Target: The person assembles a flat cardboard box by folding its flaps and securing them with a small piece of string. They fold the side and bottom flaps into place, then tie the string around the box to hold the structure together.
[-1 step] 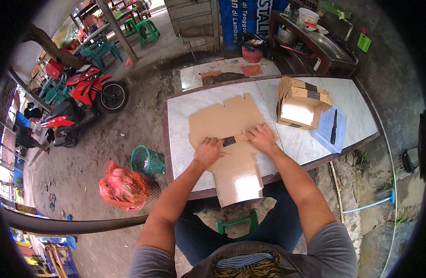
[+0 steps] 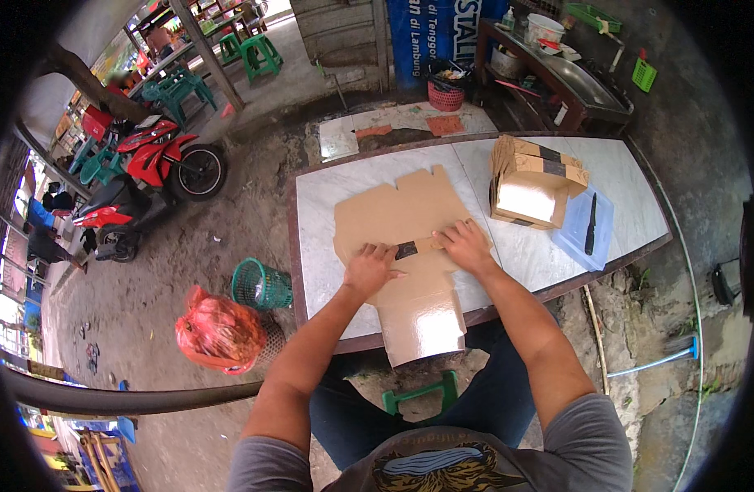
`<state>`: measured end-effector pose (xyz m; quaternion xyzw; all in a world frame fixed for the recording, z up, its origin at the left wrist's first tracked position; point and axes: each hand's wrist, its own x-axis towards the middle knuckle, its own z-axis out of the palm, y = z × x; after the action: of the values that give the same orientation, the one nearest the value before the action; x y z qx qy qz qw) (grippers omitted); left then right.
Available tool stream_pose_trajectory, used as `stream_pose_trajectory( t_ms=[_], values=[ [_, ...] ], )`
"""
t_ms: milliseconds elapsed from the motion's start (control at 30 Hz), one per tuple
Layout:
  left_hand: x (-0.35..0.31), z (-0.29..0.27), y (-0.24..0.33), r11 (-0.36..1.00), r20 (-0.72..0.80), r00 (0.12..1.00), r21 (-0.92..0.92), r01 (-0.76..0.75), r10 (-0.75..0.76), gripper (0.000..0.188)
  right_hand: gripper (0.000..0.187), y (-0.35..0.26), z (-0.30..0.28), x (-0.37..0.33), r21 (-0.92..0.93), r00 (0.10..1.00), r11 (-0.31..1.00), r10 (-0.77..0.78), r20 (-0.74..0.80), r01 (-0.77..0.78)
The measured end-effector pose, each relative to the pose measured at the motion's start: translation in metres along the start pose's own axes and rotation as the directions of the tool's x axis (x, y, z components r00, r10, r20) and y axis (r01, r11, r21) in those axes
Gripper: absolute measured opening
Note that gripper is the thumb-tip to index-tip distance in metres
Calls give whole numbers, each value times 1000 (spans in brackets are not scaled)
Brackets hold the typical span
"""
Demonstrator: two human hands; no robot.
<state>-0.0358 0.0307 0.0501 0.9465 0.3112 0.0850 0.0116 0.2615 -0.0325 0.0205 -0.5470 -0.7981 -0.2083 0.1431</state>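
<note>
A flat, unfolded brown cardboard box blank (image 2: 393, 209) lies on the white marbled table (image 2: 328, 312). Its glossy lower panel juts past the table's near edge, above my lap. Across its middle runs a narrow raised flap with a black printed patch (image 2: 405, 250). My left hand (image 2: 372, 269) has its fingers curled over the flap's left end, thumb pointing right. At the other end, my right hand (image 2: 464, 245) bends its fingers onto the cardboard. The undersides of both hands are hidden.
Several folded boxes (image 2: 537, 197) are stacked on the table's right, beside a translucent blue lid (image 2: 580, 246) carrying a black knife (image 2: 591, 225). Left of the table stand a green basket (image 2: 260, 284) and a red plastic bag (image 2: 219, 330). A red motorbike (image 2: 147, 164) is parked farther left.
</note>
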Motion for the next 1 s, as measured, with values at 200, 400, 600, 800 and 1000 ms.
stream_pose_trajectory(
  t_ms=[200,400,600,800,1000],
  values=[
    [-8,11,3,998,-6,1000,56,-20,21,67,43,4,-25,3,-148,943,974,203,262,-169],
    [-4,11,7,993,9,997,97,-73,72,67,49,-20,-37,19,272,944,928,177,279,-254],
    [-14,9,-1,994,-1,997,80,-79,79,62,60,-49,-50,28,45,884,966,213,416,-253],
    [-7,6,9,997,37,999,70,-24,21,61,65,-88,-60,71,51,763,945,227,605,-322],
    [-17,13,9,997,26,1000,83,-2,0,57,72,-115,-24,44,237,801,843,317,508,-483]
  ],
)
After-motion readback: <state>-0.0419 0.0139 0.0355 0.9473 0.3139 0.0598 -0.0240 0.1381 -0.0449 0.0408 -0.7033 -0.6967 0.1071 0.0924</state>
